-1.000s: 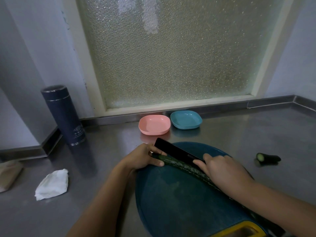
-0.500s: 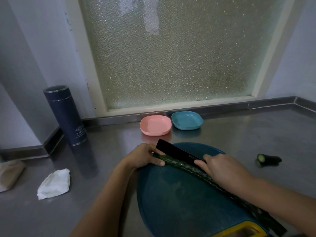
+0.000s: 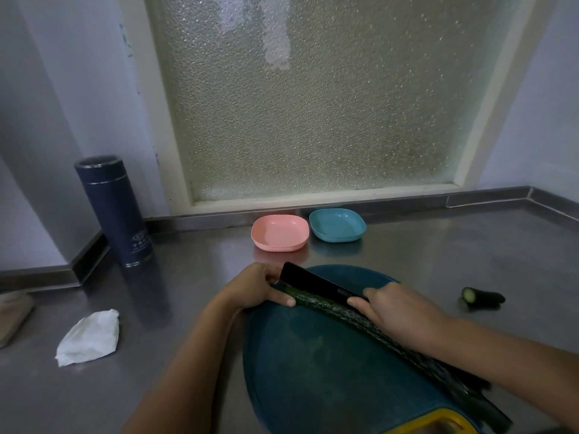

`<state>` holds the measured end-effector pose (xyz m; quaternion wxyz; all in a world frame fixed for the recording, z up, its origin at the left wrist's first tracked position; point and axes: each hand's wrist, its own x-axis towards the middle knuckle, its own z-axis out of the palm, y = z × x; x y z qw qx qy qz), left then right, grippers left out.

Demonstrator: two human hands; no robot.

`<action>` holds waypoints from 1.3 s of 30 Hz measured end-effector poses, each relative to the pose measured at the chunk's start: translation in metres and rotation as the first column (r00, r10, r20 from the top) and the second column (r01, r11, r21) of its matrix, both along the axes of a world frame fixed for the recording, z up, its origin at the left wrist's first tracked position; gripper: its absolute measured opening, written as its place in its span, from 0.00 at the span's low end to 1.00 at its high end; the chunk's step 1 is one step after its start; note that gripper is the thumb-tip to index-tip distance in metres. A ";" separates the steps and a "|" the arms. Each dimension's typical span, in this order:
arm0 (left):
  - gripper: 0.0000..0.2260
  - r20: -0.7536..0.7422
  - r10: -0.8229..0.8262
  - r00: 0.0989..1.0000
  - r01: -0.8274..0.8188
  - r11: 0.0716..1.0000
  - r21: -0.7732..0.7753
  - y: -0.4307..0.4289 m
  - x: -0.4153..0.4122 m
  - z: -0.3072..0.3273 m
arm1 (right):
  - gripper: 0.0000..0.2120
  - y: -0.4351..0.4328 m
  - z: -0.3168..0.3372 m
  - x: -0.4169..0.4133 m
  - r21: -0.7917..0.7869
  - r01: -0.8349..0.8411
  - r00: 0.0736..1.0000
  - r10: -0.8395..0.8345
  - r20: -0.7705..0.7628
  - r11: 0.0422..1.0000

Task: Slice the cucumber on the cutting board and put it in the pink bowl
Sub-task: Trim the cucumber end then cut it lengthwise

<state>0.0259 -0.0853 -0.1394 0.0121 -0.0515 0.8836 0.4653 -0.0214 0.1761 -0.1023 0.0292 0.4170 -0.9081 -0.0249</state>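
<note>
Head view of the slicing stage. The cucumber (image 3: 332,306) lies whole and diagonal across the dark blue cutting board (image 3: 313,371), its far end toward the upper left and its near end running off toward the lower right corner of the frame. The left hand (image 3: 260,288) grips the far end, thumb on the near side and fingers curled over the top. The right hand (image 3: 404,314) is closed over the handle of a black-bladed knife (image 3: 316,281); the blade lies along the cucumber's far side, nearly parallel to its length and not across it, its tip beside the left hand's fingers. Whether the edge has entered the flesh cannot be told.

The pink bowl (image 3: 279,245) stands on the steel worktop (image 3: 438,245) just beyond the board, holds nothing, and sits just beside a blue bowl (image 3: 336,237). A short cut end piece (image 3: 482,298) lies on the worktop to the right, well apart from the board.

Progress, as judged: one end appears trimmed, but no slices are visible on the board or in the bowl. Nearly all of the cutting and the whole transfer to the pink bowl remain.

Also present: a dark flask (image 3: 114,211) and a crumpled tissue (image 3: 89,336) at left.
</note>
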 end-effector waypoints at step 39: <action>0.20 -0.441 -0.165 0.882 -0.125 0.821 -0.556 0.096 0.057 -0.012 | 0.22 0.005 0.010 -0.009 0.056 -0.085 0.986 0.076 0.152 0.995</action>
